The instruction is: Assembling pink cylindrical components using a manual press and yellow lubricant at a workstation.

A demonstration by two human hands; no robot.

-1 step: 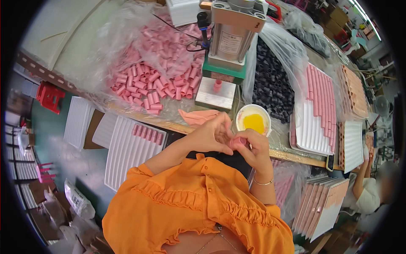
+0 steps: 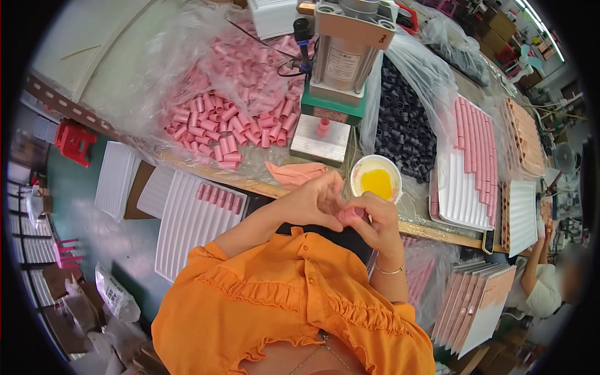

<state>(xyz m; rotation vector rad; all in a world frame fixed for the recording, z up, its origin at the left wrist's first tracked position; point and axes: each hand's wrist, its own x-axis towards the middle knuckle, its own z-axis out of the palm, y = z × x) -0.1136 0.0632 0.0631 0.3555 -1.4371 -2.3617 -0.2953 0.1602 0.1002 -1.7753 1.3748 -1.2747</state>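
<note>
In front of my chest both hands meet at a short pink tube (image 2: 352, 214). My right hand (image 2: 377, 220) pinches it between thumb and bent fingers. The fingers and thumb of my left hand (image 2: 314, 199) curl round its left end, and part of the tube is hidden there. Just beyond the hands stands a white bowl (image 2: 357, 177) with yellow contents. A peach-coloured cloth (image 2: 292, 174) lies beside my left hand. Farther back, a bench press (image 2: 340, 62) has a metal block (image 2: 311, 141) at its base, and a pink piece (image 2: 323, 127) stands upright on it.
Loose pink tubes (image 2: 228, 128) lie heaped on plastic at left, black rings (image 2: 405, 119) in a bag at right. A ridged white tray (image 2: 187, 234) at lower left holds a row of pink tubes. Another tray (image 2: 459, 194) at right has long pink rows. A person (image 2: 544, 287) sits far right.
The tube between my hands has tilted and dropped slightly, so its open end shows less. Both hands stay in nearly the same place.
</note>
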